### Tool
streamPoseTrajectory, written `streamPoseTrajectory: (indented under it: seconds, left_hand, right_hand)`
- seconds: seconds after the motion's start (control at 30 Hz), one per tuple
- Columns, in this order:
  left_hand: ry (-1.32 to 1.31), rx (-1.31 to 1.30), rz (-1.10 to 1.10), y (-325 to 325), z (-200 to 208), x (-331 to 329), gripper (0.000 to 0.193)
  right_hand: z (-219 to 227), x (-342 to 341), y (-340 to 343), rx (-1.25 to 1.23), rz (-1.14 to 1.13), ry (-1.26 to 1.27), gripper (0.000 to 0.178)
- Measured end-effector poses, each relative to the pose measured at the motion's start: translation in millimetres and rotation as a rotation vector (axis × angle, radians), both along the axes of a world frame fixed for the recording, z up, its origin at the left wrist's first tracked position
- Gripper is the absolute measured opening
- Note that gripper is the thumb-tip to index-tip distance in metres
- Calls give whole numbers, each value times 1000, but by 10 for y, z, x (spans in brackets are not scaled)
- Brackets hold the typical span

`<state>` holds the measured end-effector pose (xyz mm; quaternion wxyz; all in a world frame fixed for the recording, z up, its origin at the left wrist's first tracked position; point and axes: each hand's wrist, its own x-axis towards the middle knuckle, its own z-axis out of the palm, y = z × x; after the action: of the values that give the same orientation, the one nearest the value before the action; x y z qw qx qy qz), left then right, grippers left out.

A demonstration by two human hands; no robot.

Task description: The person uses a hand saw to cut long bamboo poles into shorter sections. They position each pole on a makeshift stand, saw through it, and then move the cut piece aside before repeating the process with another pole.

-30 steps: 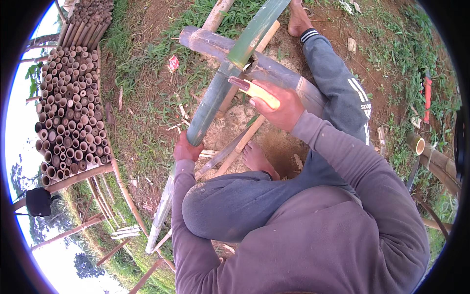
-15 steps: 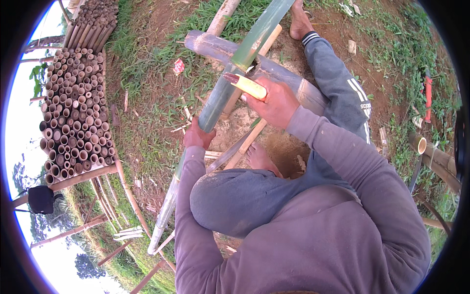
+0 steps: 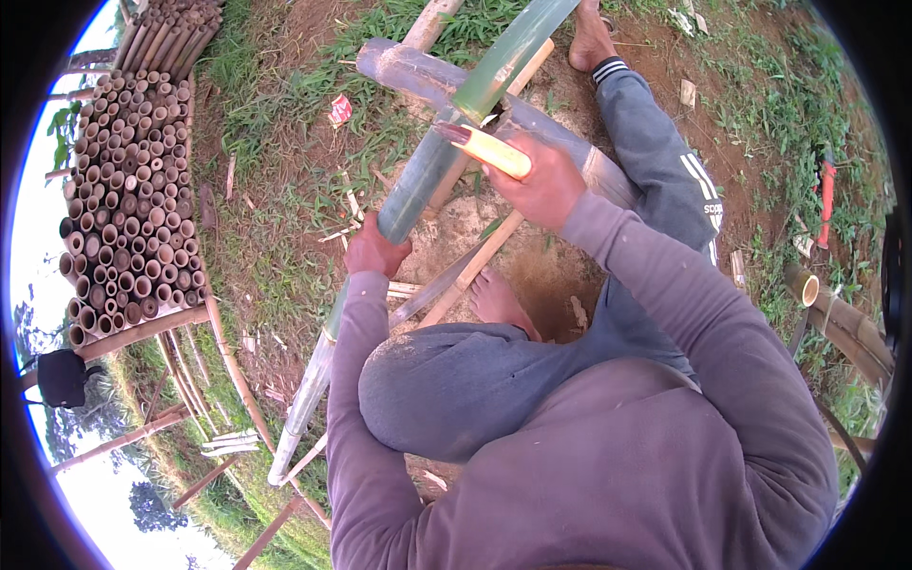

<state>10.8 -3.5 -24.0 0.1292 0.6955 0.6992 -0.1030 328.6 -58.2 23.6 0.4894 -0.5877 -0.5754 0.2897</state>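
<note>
A long green bamboo pole slants from the top of the view to the lower left, across a thick greyish bamboo log. My left hand is wrapped round the pole below the log. A dark notch shows at the pole's side where the two cross. My right hand is closed on a yellow-handled tool with a dark red end, held against or just over the pole near that notch. Its blade, if any, cannot be made out. Pale strips lie between my legs beneath my hands.
Sawdust covers the soil around my bare foot. At the left stands a big stack of cut bamboo tubes, with a bamboo rail frame below it. More bamboo and a red object lie at the right.
The view has shifted a little, so the stack appears farther left. My right hand and the yellow-handled tool sit slightly farther right; the left hand keeps its hold on the pole.
</note>
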Motion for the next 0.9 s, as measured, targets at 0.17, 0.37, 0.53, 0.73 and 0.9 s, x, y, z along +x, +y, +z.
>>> streamPoseTrajectory:
  seconds: [0.17,0.37,0.53,0.73,0.9]
  left_hand:
    - [47,-43,33,-1,138,-34,84]
    - [10,-42,42,-40,94,-88,84]
    - [-26,5,12,3,87,37,83]
    - [-13,-2,26,132,161,-22,88]
    - [-9,-75,37,-17,130,-65,92]
  right_hand:
    - [160,133,-390,-110,41,-25,21]
    - [483,645,-1536,-132,20,-38,16]
    - [-88,71,-177,-13,1,76,23]
    - [104,295,-752,-50,17,-18,17]
    - [335,655,-1618,-101,4,-18,13]
